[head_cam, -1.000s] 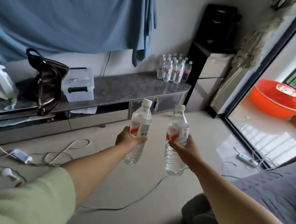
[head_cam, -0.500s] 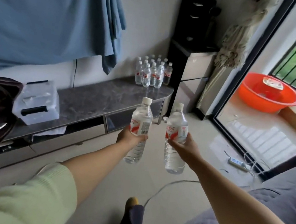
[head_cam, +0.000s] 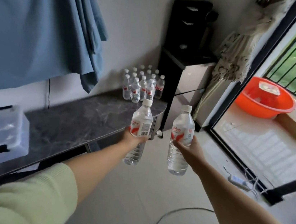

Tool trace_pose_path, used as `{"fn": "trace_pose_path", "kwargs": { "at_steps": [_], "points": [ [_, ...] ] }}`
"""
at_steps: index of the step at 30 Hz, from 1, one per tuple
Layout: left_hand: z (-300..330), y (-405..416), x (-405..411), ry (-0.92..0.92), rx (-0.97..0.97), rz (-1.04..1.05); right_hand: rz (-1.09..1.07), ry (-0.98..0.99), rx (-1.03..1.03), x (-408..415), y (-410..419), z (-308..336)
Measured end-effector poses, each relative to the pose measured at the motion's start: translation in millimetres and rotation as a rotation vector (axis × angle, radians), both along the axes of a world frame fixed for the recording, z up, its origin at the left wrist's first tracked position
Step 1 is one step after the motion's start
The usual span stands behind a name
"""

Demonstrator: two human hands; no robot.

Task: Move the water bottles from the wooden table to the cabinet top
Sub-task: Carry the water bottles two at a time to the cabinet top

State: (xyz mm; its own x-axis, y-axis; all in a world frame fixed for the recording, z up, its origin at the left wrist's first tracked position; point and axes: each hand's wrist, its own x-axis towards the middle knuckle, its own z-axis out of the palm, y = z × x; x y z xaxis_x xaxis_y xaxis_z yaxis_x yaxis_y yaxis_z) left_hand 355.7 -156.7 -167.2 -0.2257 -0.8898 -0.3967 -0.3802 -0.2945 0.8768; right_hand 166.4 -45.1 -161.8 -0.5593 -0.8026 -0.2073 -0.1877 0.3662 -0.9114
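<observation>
Above the floor near the cabinet top [head_cam: 85, 122], left hand [head_cam: 133, 138] and right hand [head_cam: 189, 151] each grip a bottle mid-body, left bottle [head_cam: 140, 124] and right bottle [head_cam: 181, 135]; setting them down could topple the crowded far cluster of bottles [head_cam: 143, 86]

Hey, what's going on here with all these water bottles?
A person is carrying two water bottles, one in each hand, held upright out in front. The left hand grips the left bottle and the right hand grips the right bottle, both around the middle. Ahead, a cluster of bottles already stands at the far end of the dark cabinet top, near the wall. The two carried bottles are not yet set down.
</observation>
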Motion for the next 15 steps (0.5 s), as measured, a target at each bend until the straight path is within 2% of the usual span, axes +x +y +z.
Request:
{"fn": "trace_pose_path", "kwargs": {
  "at_steps": [9,15],
  "points": [
    [-25,-89,-43,-0.138,0.038,0.015,0.067,-0.003,0.069,-56,-96,-15],
    [-45,-186,-102,-0.142,0.083,0.118,0.118,0.049,0.092,-125,-205,-25]
  ]
}}
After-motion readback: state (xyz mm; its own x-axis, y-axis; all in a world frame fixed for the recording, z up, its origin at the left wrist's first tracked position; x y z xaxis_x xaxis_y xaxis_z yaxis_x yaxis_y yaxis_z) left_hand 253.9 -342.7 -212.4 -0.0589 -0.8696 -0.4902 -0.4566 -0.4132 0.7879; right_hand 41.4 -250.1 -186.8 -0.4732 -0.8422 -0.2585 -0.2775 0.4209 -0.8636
